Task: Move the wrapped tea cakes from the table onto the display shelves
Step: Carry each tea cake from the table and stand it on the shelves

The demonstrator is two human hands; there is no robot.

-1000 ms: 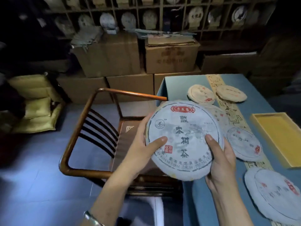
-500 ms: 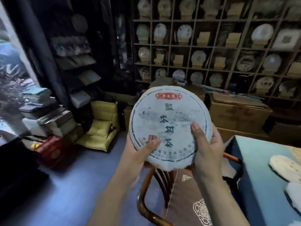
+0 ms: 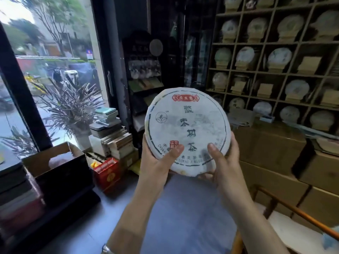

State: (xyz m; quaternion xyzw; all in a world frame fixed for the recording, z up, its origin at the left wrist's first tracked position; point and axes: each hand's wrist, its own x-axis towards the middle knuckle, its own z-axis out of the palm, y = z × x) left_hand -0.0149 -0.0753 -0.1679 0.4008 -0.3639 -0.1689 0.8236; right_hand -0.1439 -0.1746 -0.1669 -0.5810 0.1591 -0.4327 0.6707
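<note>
A round tea cake [image 3: 187, 129] in white paper with a red label and dark characters is held upright in front of me, face toward the camera. My left hand [image 3: 157, 162] grips its lower left edge, thumb on the front. My right hand [image 3: 222, 158] grips the lower right edge, thumb likewise on the face. The wooden display shelves [image 3: 260, 70] fill the upper right; many cells hold wrapped cakes on stands, and some hold only a bare stand. The table is out of view.
Stacked cardboard boxes [image 3: 271, 149] line the floor under the shelves. A wooden chair arm [image 3: 293, 209] crosses the lower right. At left are a window, a potted plant [image 3: 73, 110], piled books [image 3: 111, 132], a red bag [image 3: 107, 173] and dark boxes [image 3: 60, 173].
I have turned left and away from the table, which has left the view. The tea cake stays gripped in both hands and is raised higher. The window and plant have come into sight.
</note>
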